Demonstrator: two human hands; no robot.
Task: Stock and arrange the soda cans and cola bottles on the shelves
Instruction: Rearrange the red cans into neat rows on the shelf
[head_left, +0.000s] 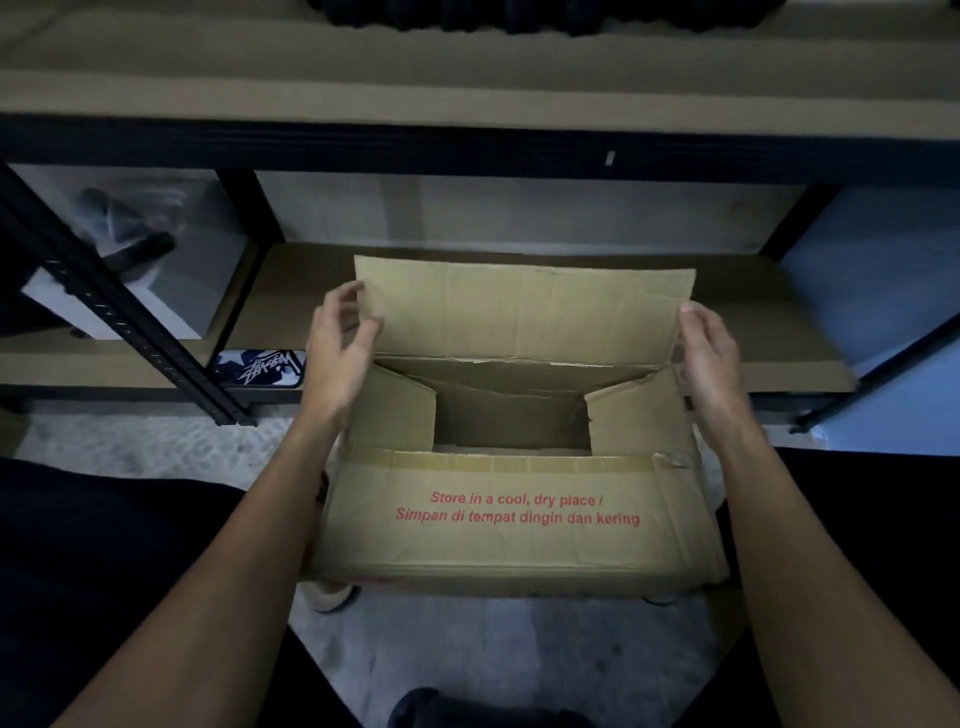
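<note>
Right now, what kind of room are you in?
Probably a storeroom or stockroom. There's a metal shelving rack with plain board shelves, and the left hand and right hand hold the back flap of a cardboard carton printed "Store in a cool, dry place".

Just one cam here, head-mounted, wide-angle, tilted steeply down and forward over the open brown cardboard box (483, 519), pretty close, facing the black-framed shelving with tan boards (467, 98) straight ahead.
</note>
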